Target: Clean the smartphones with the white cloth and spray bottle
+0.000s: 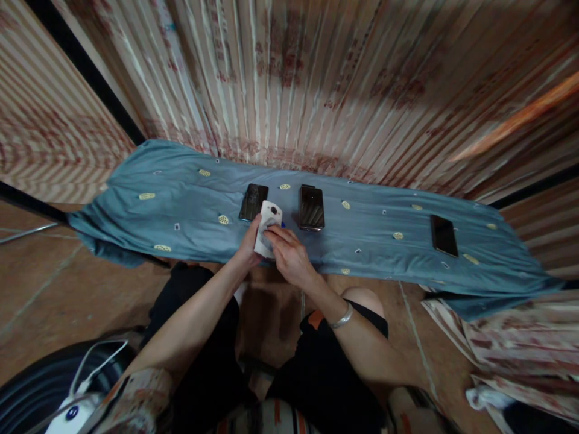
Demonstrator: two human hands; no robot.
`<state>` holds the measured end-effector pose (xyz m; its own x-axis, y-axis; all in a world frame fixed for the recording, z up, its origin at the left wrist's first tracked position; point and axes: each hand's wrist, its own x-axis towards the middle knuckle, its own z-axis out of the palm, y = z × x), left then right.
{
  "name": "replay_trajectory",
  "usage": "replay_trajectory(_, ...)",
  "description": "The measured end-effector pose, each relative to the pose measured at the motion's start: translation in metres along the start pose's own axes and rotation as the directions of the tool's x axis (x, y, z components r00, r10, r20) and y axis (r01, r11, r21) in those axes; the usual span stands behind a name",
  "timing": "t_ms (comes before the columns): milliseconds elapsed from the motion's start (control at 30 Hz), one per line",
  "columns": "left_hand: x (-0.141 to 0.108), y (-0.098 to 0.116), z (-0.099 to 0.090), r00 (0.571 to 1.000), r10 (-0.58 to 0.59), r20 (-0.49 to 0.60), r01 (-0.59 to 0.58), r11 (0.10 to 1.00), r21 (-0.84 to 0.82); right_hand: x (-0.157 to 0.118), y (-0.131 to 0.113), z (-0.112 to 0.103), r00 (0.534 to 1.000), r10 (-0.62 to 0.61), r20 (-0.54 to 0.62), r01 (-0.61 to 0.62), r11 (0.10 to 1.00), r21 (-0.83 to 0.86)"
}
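Observation:
My left hand (pixel 250 244) is closed around a white phone (pixel 270 210), held tilted above the front of the cloth-covered bench with its back and dark camera lens facing up. My right hand (pixel 290 253) presses bunched fingertips onto the phone's back. Under those fingers shows a small pale grey patch, perhaps a wipe; its kind is unclear. A bit of blue peeks out beside the phone's right edge. Just behind the white phone lies a dark phone (pixel 253 202). To the right of my hands rests another dark phone (pixel 312 208), seemingly stacked on a second one.
One more black phone (pixel 444 235) lies far right on the blue-green cloth (pixel 371 211). Striped curtains (pixel 289 78) hang behind the bench, between dark poles (pixel 90 72). At lower left, a white device with a cable (pixel 75 413) sits by a round black object (pixel 31 374).

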<state>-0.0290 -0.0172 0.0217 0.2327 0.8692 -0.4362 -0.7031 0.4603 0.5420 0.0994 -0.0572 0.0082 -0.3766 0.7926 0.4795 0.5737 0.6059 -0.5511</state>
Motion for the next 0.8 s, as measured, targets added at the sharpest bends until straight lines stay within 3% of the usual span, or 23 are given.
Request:
replay_trajectory(100, 0.003, 0.002, -0.006, 0.997, 0.052, -0.062, -0.053, 0.998, -0.020, -0.002, -0.005, 0.001, 1.000, -0.023, 0.011, 0.023, 1.000, 0.017)
replay_trajectory(433, -0.001, -0.004, 0.006, 0.996, -0.027, -0.082, 0.029, 0.999, 0.016, 0.001, 0.005, -0.003, 0.999, 0.006, -0.033, -0.007, 1.000, -0.012)
replay_trajectory(800, 0.001, 0.003, 0.000, 0.986, 0.089, -0.143, -0.088, 0.996, 0.016, -0.003, -0.010, 0.002, 0.999, -0.035, 0.012, 0.035, 0.999, -0.004)
